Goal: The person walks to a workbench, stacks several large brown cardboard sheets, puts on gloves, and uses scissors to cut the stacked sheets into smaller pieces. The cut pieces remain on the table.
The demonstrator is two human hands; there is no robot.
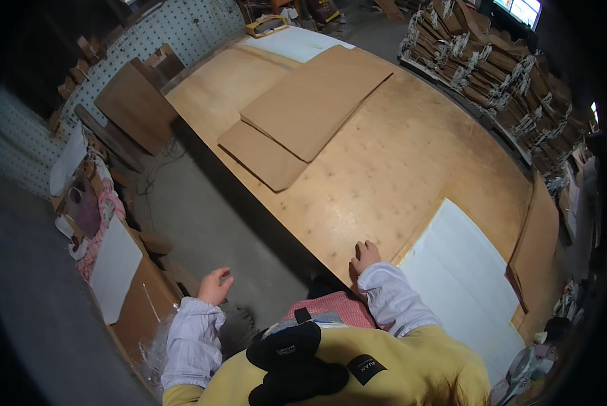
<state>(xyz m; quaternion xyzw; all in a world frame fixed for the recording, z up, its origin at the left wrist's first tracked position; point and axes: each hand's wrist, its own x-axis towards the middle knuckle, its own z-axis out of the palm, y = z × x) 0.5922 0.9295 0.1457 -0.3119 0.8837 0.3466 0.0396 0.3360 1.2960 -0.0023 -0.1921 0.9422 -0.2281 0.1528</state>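
Note:
My left hand [215, 285] hangs in the air over the grey floor, left of the table, with nothing in it and its fingers loosely bent and apart. At the near edge of the wooden table [357, 196], my right hand [365, 256] rests on or just above the top, fingers spread and holding nothing. Beside my right forearm lies a white sheet [455, 264], partly covered by my sleeve and body. Farther up the tabletop, a flat stack of brown paper or card pieces [317, 98] overlaps another brown piece [263, 155], apart from both hands.
Bundles of brown pieces tied with white cord [479, 74] are piled beyond the table's right side. A brown board [534, 237] leans along the right edge. To my left stands a cardboard box [137, 291] with a white panel [116, 271]. A yellow object [267, 26] sits at the far end.

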